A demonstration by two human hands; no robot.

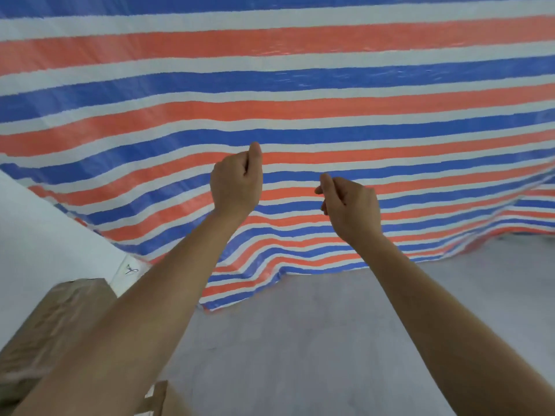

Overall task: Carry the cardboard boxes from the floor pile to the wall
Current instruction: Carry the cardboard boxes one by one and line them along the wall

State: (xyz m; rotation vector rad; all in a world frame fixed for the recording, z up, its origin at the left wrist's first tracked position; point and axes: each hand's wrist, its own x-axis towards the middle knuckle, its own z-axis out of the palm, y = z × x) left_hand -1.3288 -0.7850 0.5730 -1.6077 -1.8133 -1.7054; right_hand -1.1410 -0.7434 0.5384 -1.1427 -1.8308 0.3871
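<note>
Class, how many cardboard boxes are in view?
2. One cardboard box lower left, a second box at the bottom edge; the left forearm covers parts, more may be hidden.
</note>
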